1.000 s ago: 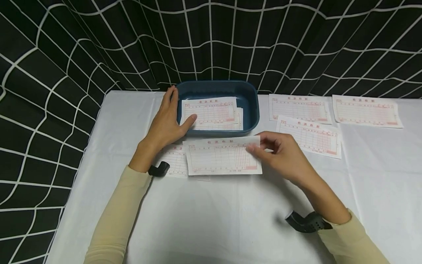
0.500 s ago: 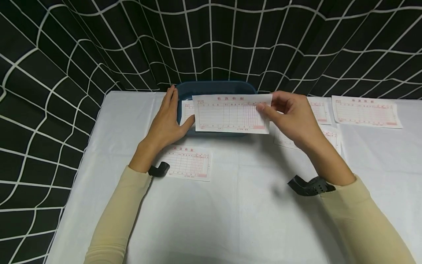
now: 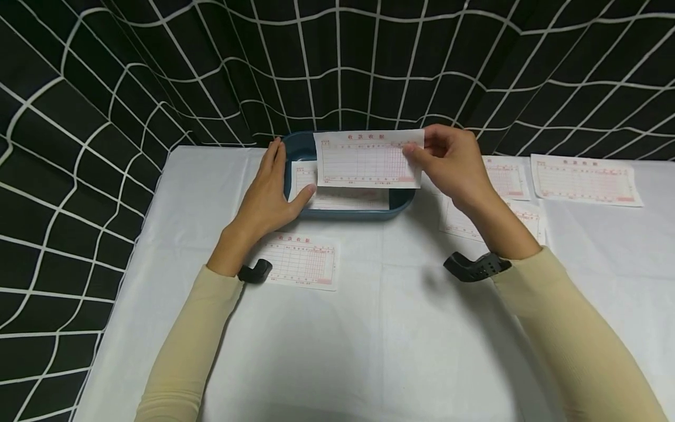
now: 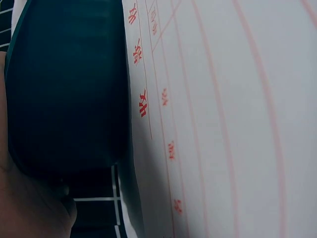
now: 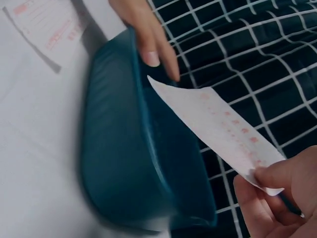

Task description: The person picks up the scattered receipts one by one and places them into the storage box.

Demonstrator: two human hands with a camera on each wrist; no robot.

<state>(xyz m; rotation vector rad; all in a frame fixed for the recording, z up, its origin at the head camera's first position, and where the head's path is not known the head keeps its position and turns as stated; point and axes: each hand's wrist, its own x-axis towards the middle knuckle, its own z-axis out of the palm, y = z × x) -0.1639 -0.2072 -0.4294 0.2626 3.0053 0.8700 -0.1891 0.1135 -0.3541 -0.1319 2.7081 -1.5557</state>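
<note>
My right hand (image 3: 457, 165) pinches the right end of a white receipt slip (image 3: 364, 161) with red print between thumb and fingers. The slip hangs above the dark blue plastic basin (image 3: 364, 214). More receipt slips (image 3: 345, 199) lie inside the basin, partly covered by the held one. With fairly straight fingers, my left hand (image 3: 271, 193) rests on the basin's left side, its thumb over the near left rim. In the right wrist view the held slip (image 5: 213, 124) tilts over the basin's opening. A slip (image 4: 233, 119) fills much of the left wrist view.
One receipt slip (image 3: 297, 264) lies on the white cloth (image 3: 337, 351) near my left wrist. Several slips, among them a far right one (image 3: 587, 181), lie right of the basin, partly behind my right arm. A black gridded curtain (image 3: 358, 64) stands behind.
My right hand has carried the receipt slip away from the table's near side, up and over the basin. The slip lying near my left wrist is uncovered. My left hand has stayed put.
</note>
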